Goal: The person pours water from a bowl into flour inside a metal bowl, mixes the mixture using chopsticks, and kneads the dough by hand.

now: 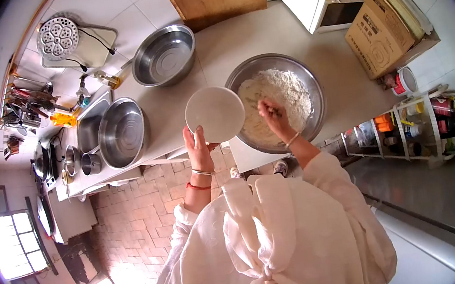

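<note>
My left hand [200, 152] grips a round white bowl [214, 113] by its near rim, thumb on top, holding it beside a large steel basin [316, 90]. Whether the bowl has anything in it, I cannot tell. Inside the basin lies a heap of white flour [286, 87], rough and crumbly on the right and smoother on the left. My right hand [274, 118] is in the basin over the flour with its fingers curled closed. Small specks show on the fingers, and what they hold, if anything, is hidden.
Two more steel basins, a farther one [164, 56] and one beside the sink [121, 134], stand on the counter to the left. A cardboard box [378, 35] and a white appliance [312, 0] are at the right back. Below sits a rack of bottles [405, 127].
</note>
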### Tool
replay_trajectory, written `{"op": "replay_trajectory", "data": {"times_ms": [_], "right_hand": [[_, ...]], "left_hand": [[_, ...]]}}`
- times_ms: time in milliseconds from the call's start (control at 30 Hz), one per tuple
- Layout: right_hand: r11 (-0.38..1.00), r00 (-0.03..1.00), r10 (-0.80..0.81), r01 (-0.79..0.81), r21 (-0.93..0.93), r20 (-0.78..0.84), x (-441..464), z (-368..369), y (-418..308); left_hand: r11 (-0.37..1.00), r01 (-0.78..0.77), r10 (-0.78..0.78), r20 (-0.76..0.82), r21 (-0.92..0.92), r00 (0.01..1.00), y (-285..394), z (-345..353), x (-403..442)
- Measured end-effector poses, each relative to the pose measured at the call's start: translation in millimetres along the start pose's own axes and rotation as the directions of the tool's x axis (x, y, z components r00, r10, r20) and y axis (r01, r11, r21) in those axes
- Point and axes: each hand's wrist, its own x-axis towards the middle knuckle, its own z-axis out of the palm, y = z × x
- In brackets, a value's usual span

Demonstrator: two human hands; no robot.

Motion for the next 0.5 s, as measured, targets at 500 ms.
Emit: {"op": "replay_trajectory", "data": {"times_ms": [500], "right_hand": [[0.978, 0.985, -0.009, -0.026, -0.207, -0.169, 29.0, -70.1, 16.1]], "left_hand": [[0.978, 0.124, -0.111, 0.084, -0.168, 0.99, -3.4, -31.0, 4.2]]}}
